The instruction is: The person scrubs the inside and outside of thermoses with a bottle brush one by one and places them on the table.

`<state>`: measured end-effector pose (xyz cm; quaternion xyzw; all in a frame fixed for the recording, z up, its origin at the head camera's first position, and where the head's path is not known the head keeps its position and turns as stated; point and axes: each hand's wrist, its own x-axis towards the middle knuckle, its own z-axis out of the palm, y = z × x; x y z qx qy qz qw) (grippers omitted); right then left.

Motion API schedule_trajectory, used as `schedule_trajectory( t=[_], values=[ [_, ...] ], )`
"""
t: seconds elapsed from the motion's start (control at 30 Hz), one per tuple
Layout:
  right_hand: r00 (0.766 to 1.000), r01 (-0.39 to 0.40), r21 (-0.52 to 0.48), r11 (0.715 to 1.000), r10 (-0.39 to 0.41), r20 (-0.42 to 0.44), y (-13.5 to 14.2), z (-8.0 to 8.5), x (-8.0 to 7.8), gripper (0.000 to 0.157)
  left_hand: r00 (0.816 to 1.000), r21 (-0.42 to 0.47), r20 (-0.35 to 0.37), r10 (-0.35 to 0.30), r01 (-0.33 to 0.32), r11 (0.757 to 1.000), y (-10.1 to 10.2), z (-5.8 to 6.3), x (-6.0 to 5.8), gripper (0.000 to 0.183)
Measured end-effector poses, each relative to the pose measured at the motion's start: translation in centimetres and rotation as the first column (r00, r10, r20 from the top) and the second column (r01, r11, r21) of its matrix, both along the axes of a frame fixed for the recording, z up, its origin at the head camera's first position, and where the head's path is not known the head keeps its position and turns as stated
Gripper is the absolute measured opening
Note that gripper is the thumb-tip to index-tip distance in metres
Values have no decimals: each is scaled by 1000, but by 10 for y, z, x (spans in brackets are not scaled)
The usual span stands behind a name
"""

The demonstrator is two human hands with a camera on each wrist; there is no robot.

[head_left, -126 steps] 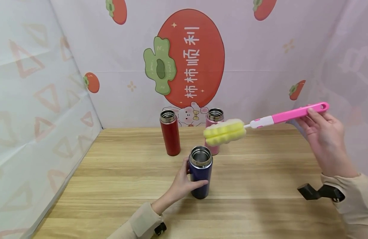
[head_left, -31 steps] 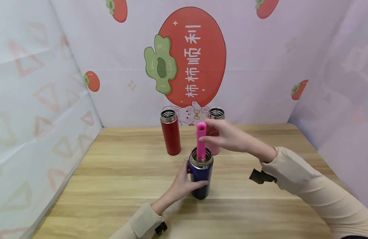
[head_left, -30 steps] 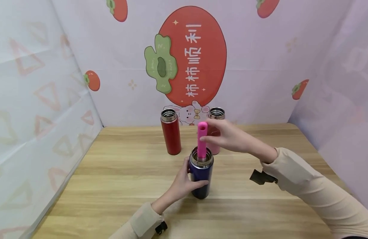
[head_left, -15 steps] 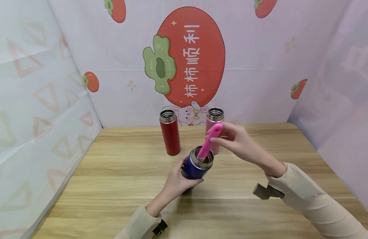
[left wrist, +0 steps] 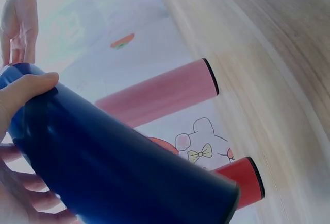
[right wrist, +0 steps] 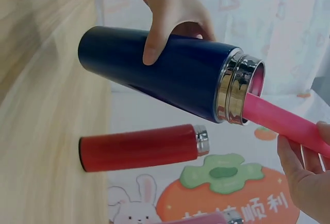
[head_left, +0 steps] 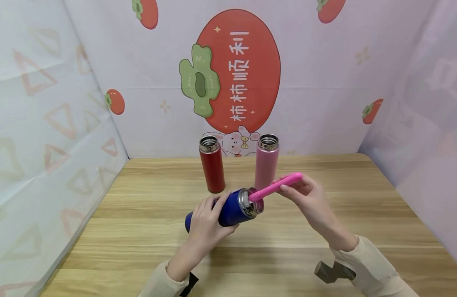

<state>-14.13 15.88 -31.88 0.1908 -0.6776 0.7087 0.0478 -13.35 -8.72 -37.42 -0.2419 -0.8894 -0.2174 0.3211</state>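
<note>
My left hand point(head_left: 207, 225) grips a blue thermos bottle point(head_left: 234, 209) round its body. The bottle leans far over, its steel mouth toward the right and its base low on the left. In the right wrist view its base hangs close over the table. With thumb and fingers my right hand point(head_left: 312, 202) pinches the pink handle of a bottle brush point(head_left: 276, 187). The handle slants down into the bottle's mouth, and the brush's sponge head is hidden inside. In the left wrist view the blue bottle point(left wrist: 113, 152) fills the foreground, with my left thumb across it.
Behind stand a red bottle point(head_left: 212, 169) and a pink bottle point(head_left: 267, 165), both upright with uncovered mouths. They stand on the wooden table point(head_left: 150, 206), near a back wall cloth point(head_left: 310, 82) printed with persimmons and a rabbit. Printed cloth also hangs at both sides.
The brush has gone from the air into the blue bottle. Since half a second ago my left hand has tilted the bottle further over, and my right hand has moved right and down with the handle.
</note>
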Motion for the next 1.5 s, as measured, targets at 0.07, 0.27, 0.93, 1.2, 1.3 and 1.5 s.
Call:
schedule_trajectory(
  t=[0.07, 0.27, 0.93, 1.2, 1.3, 1.5],
  values=[
    [999, 3, -39, 999, -1, 35, 1, -4, 3, 16, 999, -21, -35, -3, 3, 1000, -1, 0, 1, 76],
    [996, -88, -244, 966, 89, -5, 16, -43, -9, 24, 995, -57, -96, -23, 18, 998, -2, -3, 3, 77],
    [994, 3, -727, 687, -82, -73, 42, 2, 30, 26, 992, -82, -129, -15, 4, 997, -11, 0, 18, 81],
    [994, 32, -756, 654, -97, -42, 57, 3, 30, 27, 989, -99, -145, -5, -10, 995, -17, -1, 20, 82],
    [995, 32, -763, 646, -95, -38, 61, 4, 30, 27, 987, -98, -160, -8, -8, 995, -19, -2, 19, 84],
    [994, 56, -747, 662, -104, -19, 62, 5, 30, 27, 984, -81, -176, -22, 8, 997, -18, -2, 18, 84]
  ],
)
